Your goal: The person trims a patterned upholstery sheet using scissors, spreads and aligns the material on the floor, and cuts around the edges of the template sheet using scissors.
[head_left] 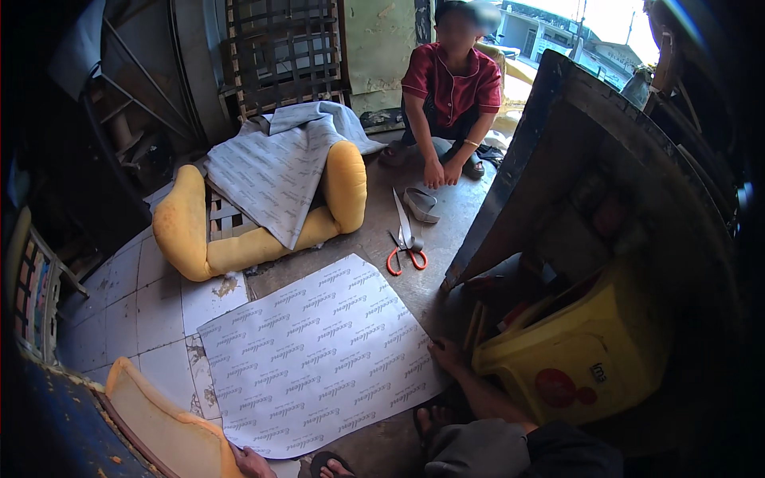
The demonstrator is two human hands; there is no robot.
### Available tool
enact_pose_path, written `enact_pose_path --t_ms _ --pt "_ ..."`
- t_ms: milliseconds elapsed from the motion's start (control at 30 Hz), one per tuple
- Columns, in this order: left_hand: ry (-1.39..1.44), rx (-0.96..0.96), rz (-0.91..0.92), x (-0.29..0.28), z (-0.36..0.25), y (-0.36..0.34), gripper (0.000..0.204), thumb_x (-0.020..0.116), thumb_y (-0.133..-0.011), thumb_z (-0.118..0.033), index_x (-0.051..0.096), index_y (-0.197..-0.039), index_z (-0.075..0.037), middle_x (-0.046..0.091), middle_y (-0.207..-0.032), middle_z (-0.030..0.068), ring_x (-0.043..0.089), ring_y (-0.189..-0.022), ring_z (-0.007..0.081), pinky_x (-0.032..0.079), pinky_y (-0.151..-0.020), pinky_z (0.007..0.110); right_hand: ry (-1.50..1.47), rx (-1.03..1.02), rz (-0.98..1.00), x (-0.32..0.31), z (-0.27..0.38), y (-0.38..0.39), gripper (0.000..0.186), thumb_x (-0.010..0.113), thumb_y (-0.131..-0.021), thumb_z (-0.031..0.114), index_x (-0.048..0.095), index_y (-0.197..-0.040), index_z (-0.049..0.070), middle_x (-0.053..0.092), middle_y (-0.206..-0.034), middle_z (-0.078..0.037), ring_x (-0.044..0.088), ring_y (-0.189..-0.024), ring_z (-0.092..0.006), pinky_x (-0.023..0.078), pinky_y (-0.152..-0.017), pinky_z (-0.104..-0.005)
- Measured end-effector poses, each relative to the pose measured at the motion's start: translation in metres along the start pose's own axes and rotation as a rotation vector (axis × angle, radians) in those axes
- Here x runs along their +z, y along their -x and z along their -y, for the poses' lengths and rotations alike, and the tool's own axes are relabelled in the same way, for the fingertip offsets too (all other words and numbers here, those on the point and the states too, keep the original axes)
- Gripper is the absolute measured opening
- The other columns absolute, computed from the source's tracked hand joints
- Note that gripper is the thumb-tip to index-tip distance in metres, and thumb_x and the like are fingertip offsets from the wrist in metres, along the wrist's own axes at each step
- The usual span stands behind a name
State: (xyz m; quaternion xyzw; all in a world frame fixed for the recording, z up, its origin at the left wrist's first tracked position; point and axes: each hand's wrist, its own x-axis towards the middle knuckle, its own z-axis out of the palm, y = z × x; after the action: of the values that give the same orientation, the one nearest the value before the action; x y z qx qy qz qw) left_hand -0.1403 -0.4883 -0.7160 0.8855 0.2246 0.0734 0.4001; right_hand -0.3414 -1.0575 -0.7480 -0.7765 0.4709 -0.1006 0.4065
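Observation:
A large white sheet of upholstery material [319, 350] with grey repeated print lies flat on the floor in front of me. My left hand [255, 464] is at its near left corner, fingers closed on the edge and partly cut off by the picture's lower rim. At the right edge, my right hand [449, 356] rests with bent fingers around a small dark thing, too small to name. Beyond the sheet lie scissors [406, 239] with orange-red handles, blades parted. Beside them is a curled grey strip [421, 205].
A yellow foam-padded seat frame [239, 251] carries a draped grey printed cloth [271, 175]. A person in a red shirt [454, 88] squats at the back. At right stand a yellow plastic container [574, 342] and a large dark panel [510, 175]; a foam-edged piece [159, 414] lies near left.

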Motion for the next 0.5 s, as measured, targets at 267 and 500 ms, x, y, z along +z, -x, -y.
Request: enact_pose_path --t_ms 267,500 --pt "-0.270 0.025 -0.029 0.002 -0.007 0.000 0.053 0.050 -0.090 0.006 0.051 -0.142 -0.002 0.063 -0.126 0.0270 0.066 -0.105 0.0408 0.051 -0.091 0.041 0.020 -0.023 0.045 -0.009 -0.008 0.003 0.049 0.061 -0.090 0.045 0.068 -0.122 0.008 0.069 -0.117 -0.019 0.065 -0.113 -0.0339 0.049 -0.098 -0.0405" --pt "-0.351 0.228 -0.044 0.009 0.017 -0.010 0.054 0.051 -0.088 0.006 0.051 -0.142 -0.002 0.064 -0.122 0.0281 0.066 -0.103 0.0415 0.051 -0.090 0.043 0.008 0.044 0.074 -0.013 -0.020 0.008 0.049 0.063 -0.089 0.046 0.069 -0.119 0.008 0.069 -0.117 -0.019 0.064 -0.113 -0.0357 0.048 -0.100 -0.0409"
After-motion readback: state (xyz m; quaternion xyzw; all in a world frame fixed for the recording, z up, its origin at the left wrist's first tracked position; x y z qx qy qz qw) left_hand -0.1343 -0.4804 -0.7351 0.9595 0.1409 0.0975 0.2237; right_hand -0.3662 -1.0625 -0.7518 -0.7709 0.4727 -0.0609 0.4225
